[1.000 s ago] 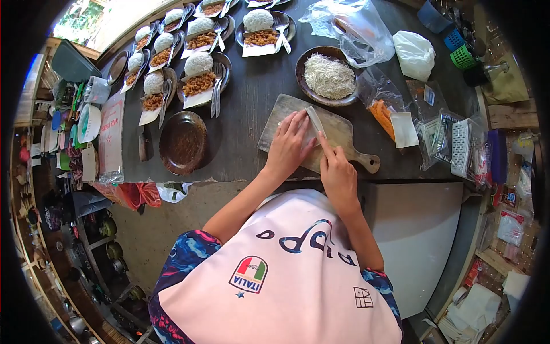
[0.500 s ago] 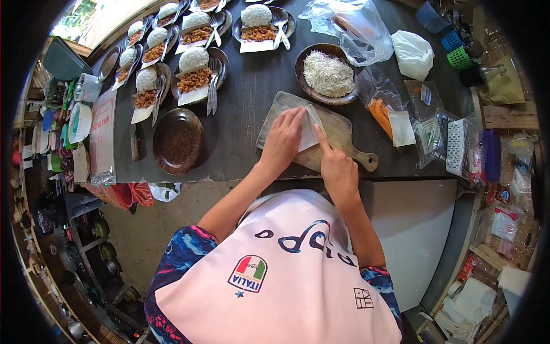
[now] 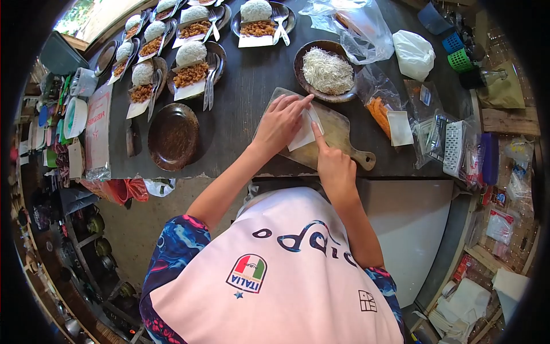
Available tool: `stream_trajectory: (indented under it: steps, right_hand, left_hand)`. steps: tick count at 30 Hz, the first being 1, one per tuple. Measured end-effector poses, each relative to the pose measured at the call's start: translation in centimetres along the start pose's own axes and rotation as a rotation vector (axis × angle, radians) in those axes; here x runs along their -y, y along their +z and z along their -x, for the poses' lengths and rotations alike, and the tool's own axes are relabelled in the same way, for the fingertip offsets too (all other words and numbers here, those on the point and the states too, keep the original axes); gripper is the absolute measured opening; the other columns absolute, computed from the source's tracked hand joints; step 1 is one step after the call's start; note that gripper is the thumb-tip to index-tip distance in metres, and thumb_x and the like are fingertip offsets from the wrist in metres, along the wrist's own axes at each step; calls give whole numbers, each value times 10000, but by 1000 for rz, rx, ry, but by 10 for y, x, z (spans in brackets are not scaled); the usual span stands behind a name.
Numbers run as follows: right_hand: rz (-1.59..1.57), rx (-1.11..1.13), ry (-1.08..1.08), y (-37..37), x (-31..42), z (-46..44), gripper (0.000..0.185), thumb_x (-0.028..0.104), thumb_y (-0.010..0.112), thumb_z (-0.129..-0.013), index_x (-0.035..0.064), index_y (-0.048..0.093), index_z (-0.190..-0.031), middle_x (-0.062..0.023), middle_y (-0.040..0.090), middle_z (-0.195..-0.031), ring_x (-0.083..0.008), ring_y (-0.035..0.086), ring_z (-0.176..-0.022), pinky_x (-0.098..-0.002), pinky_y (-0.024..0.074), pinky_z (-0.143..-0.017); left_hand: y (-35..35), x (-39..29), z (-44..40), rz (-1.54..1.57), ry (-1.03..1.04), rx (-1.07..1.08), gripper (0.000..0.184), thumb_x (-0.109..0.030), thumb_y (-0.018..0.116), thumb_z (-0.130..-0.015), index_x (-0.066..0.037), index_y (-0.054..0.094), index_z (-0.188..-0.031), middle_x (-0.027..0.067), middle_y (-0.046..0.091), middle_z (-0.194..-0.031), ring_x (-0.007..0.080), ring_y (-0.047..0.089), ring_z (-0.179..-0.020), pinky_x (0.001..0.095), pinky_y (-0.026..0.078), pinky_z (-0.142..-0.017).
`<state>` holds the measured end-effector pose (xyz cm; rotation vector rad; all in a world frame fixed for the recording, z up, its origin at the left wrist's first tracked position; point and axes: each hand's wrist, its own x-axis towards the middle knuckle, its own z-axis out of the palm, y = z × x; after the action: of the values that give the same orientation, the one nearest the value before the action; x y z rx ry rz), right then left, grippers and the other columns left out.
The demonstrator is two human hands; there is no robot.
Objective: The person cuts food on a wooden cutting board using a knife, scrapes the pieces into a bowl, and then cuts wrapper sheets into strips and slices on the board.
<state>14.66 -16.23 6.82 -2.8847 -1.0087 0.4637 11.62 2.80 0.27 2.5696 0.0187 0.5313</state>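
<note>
A white paper sheet (image 3: pixel 304 135) with a crease or raised edge lies on the wooden cutting board (image 3: pixel 338 132). My left hand (image 3: pixel 281 123) rests over the sheet's left part, fingers stretched out and the index finger reaching toward the shredded-food bowl. My right hand (image 3: pixel 335 167) is on the other side, its index finger stretched onto the sheet's right edge while the other fingers curl, partly hidden. Neither hand visibly grips anything. Just beyond the board stands a brown bowl (image 3: pixel 300 71) full of pale shredded food (image 3: pixel 326 70).
Several plates with rice mounds (image 3: pixel 191 53), brown diced food and cutlery stand at the back left. A brown plate (image 3: pixel 173 137) and a knife (image 3: pixel 132 139) lie left. Plastic bags (image 3: pixel 413 54), a packet of orange food (image 3: pixel 379 117) and a white grater (image 3: pixel 454 148) sit right.
My left hand has shifted a little, its index finger now stretched out past the sheet toward the bowl. My right index finger has moved slightly left along the paper. The view has shifted slightly.
</note>
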Motion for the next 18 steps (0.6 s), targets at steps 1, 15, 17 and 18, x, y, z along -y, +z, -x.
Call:
stream_trajectory:
  steps: [1, 15, 17, 18]
  right_hand:
    - [-4, -1, 7, 1, 1, 2, 814, 45, 558, -952, 363, 314, -1660, -183, 740, -792, -385, 761, -735, -520, 615, -668]
    - [59, -61, -6, 13, -11, 22, 838, 75, 613, -952, 376, 293, -1665, -135, 707, -707, -352, 743, -640, -499, 605, -579]
    - [52, -59, -1, 14, -13, 27, 824, 88, 615, -961, 375, 297, -1664, -134, 703, -705, -352, 739, -633, -497, 605, -577]
    - [66, -66, -9, 13, -14, 31, 851, 69, 623, -936, 361, 301, -1667, -113, 694, -699, -326, 739, -622, -471, 607, -570]
  left_hand:
    - [-1, -1, 1, -12, -6, 6, 732, -51, 681, -895, -163, 450, -1581, 43, 670, -1342, 273, 557, -1347, 448, 387, -1205]
    - [-1, -2, 3, -187, 53, 40, 413, -134, 695, -905, -188, 707, -1314, -24, 662, -1352, 248, 549, -1370, 465, 367, -1228]
    - [-1, -3, 4, -185, 54, 52, 418, -139, 699, -901, -191, 707, -1316, -28, 655, -1363, 248, 544, -1375, 466, 365, -1229]
    - [-1, -6, 5, -190, 53, 58, 426, -140, 700, -899, -194, 705, -1321, -30, 651, -1372, 247, 541, -1377, 464, 365, -1229]
